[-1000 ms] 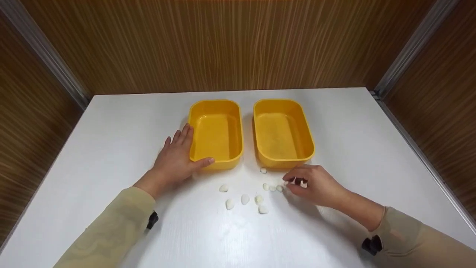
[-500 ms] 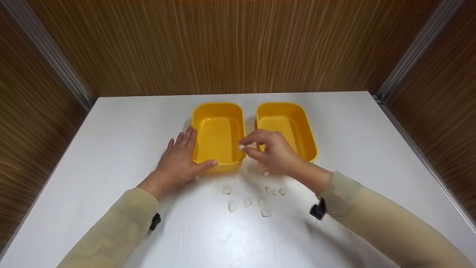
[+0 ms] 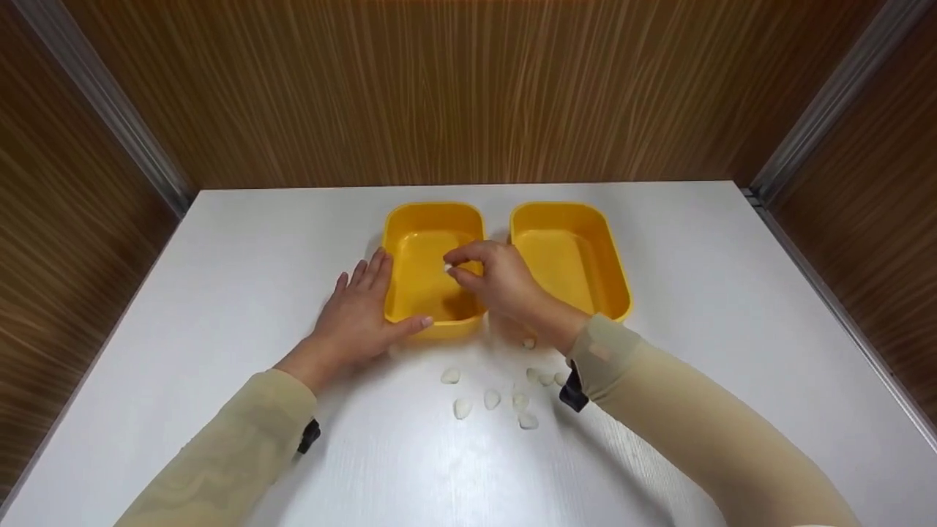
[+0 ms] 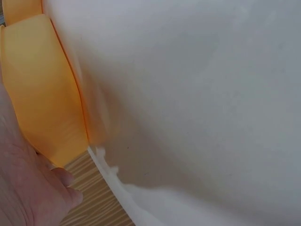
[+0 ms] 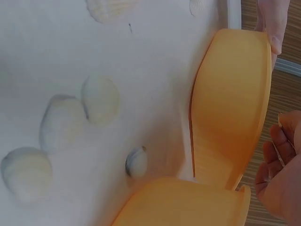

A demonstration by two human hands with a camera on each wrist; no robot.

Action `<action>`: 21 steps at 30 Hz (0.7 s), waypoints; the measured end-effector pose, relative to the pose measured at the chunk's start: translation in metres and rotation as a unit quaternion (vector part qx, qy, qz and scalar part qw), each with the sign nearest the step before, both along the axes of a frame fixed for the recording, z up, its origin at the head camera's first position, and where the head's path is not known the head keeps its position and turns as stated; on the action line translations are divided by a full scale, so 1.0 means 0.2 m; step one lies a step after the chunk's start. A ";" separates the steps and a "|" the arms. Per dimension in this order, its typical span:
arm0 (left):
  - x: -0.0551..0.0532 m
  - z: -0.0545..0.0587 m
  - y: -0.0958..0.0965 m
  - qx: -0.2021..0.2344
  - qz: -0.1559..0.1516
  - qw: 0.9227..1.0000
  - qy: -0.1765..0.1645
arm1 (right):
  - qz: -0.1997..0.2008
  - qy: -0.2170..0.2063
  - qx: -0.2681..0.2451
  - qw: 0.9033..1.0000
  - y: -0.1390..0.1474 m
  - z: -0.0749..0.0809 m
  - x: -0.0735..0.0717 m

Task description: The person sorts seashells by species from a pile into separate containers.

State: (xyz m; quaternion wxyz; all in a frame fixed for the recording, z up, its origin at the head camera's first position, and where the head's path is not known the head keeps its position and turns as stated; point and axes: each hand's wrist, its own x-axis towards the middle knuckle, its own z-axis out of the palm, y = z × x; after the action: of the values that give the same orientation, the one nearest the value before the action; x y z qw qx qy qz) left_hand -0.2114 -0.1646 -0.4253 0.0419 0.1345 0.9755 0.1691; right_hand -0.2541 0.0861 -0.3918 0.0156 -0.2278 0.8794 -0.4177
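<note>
While the left hand [image 3: 355, 318] is bracing the left tray [image 3: 421, 274], fingers spread along its outer wall and thumb resting on the near rim, the right hand [image 3: 501, 278] is pinching one small white shell [image 3: 448, 268] between thumb and fingertips. And that shell is hanging right over the left tray, inside its rim line, with the hand throwing a shadow on the yellow floor below! The tray's long side is running away from the person; the shell's own long axis is too small to tell. The right hand is coming in across the gap from the right tray [image 3: 560, 263], its wrist passing over that one's near corner. Nearer the person, loose shells [image 3: 492, 399] are lying scattered on the desk [image 3: 256, 249].
</note>
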 end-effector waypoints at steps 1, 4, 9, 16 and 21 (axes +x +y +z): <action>0.00 0.00 0.00 0.000 0.000 1.000 0.001 | -0.001 0.000 0.003 1.000 0.00 0.00 0.00; 0.00 0.00 0.00 0.004 -0.001 1.000 0.002 | 0.006 0.023 0.013 1.000 0.00 0.01 -0.01; -0.01 0.00 0.01 0.008 -0.005 1.000 0.003 | 0.018 0.071 0.006 0.997 0.06 0.06 0.02; -0.02 0.00 0.01 0.012 -0.002 1.000 0.001 | 0.037 0.130 -0.016 0.991 0.25 0.12 0.13; -0.01 0.00 -0.01 0.008 0.002 1.000 0.000 | 0.058 0.142 -0.026 0.988 0.41 0.12 0.23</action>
State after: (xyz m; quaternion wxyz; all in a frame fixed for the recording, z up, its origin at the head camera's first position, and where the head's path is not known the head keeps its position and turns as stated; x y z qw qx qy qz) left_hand -0.2136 -0.1666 -0.4256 0.0407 0.1330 0.9743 0.1770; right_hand -0.2072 0.1676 -0.3679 -0.0908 -0.3358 0.8469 -0.4021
